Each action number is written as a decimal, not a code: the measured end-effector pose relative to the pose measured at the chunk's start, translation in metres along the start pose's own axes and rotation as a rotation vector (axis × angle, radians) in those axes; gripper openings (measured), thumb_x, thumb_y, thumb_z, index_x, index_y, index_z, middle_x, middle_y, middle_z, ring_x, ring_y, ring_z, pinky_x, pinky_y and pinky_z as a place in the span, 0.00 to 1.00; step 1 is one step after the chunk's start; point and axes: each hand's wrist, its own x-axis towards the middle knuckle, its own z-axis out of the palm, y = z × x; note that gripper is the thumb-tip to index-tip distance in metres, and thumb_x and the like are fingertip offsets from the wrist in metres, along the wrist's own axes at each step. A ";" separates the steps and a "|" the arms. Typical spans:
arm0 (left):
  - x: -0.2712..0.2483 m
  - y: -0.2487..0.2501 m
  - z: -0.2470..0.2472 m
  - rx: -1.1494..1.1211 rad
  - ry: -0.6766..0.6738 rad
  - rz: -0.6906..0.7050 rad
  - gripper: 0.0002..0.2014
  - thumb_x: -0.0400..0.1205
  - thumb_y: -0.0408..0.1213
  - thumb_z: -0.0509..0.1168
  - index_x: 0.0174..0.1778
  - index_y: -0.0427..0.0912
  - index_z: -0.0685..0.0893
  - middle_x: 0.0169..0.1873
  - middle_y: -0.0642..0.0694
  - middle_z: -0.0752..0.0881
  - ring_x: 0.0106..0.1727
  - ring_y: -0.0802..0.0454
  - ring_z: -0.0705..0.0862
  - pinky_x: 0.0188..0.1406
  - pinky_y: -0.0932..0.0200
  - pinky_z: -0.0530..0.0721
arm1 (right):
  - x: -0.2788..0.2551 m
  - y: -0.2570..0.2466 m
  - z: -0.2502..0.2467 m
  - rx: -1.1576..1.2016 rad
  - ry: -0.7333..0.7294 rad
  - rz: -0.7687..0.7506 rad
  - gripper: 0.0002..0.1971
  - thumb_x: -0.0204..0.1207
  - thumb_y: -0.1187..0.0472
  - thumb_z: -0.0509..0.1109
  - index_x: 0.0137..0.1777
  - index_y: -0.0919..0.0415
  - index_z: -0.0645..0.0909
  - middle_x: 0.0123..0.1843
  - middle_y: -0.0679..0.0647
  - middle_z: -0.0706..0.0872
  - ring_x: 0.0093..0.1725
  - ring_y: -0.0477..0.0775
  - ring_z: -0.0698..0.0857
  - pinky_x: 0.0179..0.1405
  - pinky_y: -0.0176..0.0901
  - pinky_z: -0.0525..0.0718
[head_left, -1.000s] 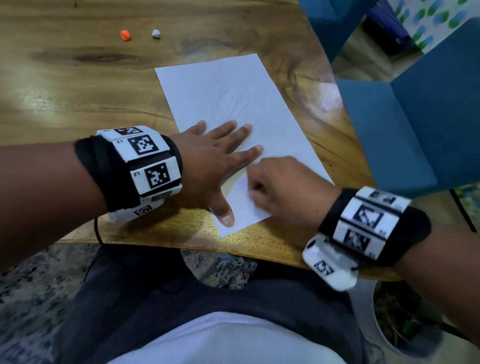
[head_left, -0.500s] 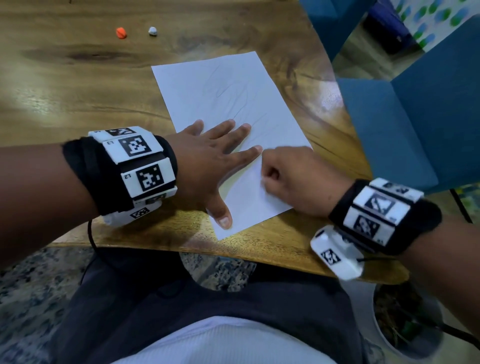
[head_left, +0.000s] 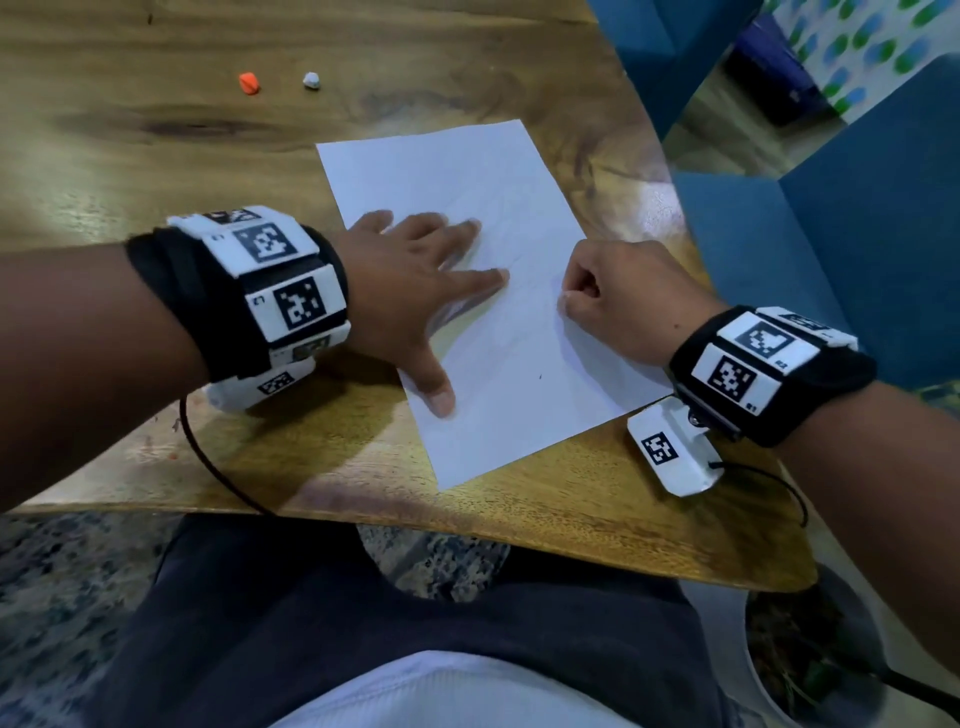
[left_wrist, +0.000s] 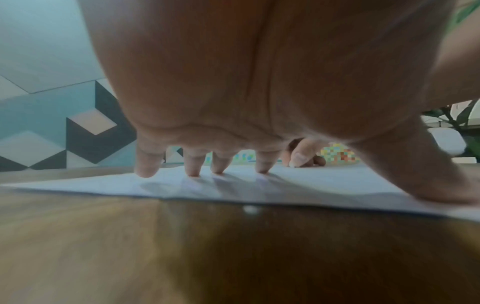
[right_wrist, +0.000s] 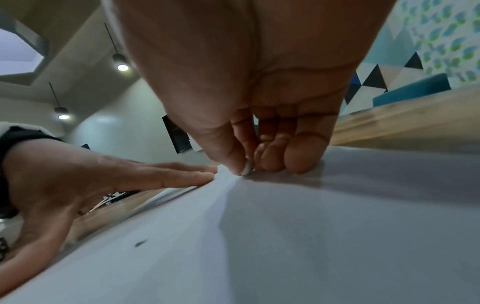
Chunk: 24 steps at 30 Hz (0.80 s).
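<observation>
Café-like lounge: wooden table (head_left: 130, 156), teal upholstered seats (head_left: 857, 234), pendant lamps (right_wrist: 119, 59), geometric patterned wall (left_wrist: 78, 133).

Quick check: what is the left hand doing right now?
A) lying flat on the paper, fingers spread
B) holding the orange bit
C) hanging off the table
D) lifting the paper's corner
A: the left hand lies flat on the white paper, its straight fingers spread and touching the sheet.

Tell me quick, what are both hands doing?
Left hand: open, fingers flat, pressing the paper.
Right hand: closed fist, nothing visible in it, thumb tip on the paper.
</observation>
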 end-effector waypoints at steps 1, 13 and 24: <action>0.000 0.000 0.004 -0.006 -0.018 -0.006 0.69 0.55 0.89 0.61 0.86 0.67 0.32 0.89 0.46 0.32 0.89 0.41 0.37 0.84 0.28 0.51 | 0.001 0.001 0.000 0.000 -0.011 0.011 0.05 0.79 0.54 0.63 0.45 0.53 0.79 0.39 0.46 0.84 0.45 0.52 0.82 0.44 0.50 0.84; -0.014 0.040 0.012 -0.036 -0.014 -0.048 0.69 0.58 0.87 0.61 0.86 0.62 0.30 0.88 0.40 0.30 0.89 0.36 0.35 0.84 0.26 0.52 | -0.052 -0.048 0.023 0.013 -0.206 -0.330 0.04 0.79 0.57 0.63 0.43 0.52 0.73 0.36 0.56 0.83 0.38 0.61 0.82 0.38 0.54 0.82; -0.015 0.040 0.013 -0.036 -0.003 -0.049 0.69 0.59 0.87 0.62 0.86 0.60 0.30 0.88 0.41 0.30 0.89 0.36 0.35 0.83 0.28 0.56 | -0.035 -0.022 0.010 -0.004 -0.090 -0.149 0.05 0.79 0.57 0.62 0.43 0.57 0.74 0.37 0.54 0.83 0.39 0.59 0.82 0.37 0.50 0.81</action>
